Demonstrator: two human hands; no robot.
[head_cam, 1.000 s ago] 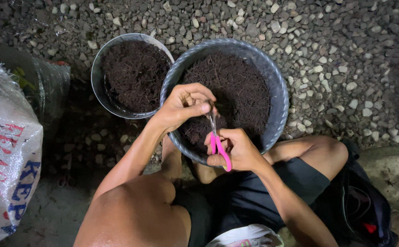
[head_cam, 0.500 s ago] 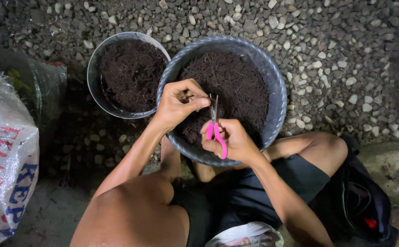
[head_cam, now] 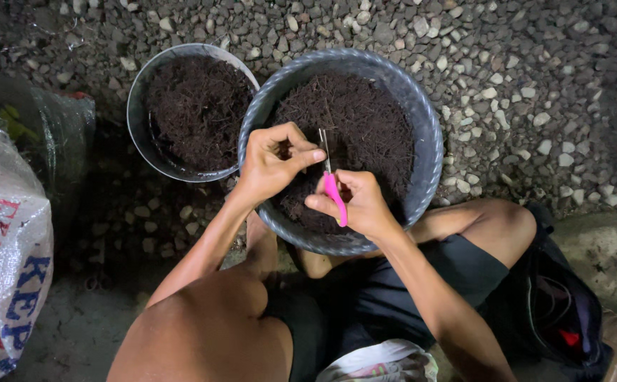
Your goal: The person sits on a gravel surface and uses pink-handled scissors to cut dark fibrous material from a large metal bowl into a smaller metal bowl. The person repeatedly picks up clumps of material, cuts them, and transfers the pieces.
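Right hand (head_cam: 361,205) grips pink scissors (head_cam: 334,192), left hand (head_cam: 273,163) pinched; gravel ground (head_cam: 521,85)

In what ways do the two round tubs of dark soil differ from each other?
The larger tub is bluish-grey and lies under both hands; the smaller tub is paler grey, sits to its left, and no hand is over it. The larger tub's rim overlaps the smaller tub's edge. Both are round, stand on gravel and hold dark fibrous soil.

Open room over far half of large basin (head_cam: 421,120), soil bare there. Near half blocked – left hand (head_cam: 269,166) & right hand (head_cam: 358,205) w/ pink scissors (head_cam: 333,187). Small basin (head_cam: 145,92) touches on left; woven sack (head_cam: 0,269) crowds left edge. Gravel (head_cam: 535,85) to right unobstructed.
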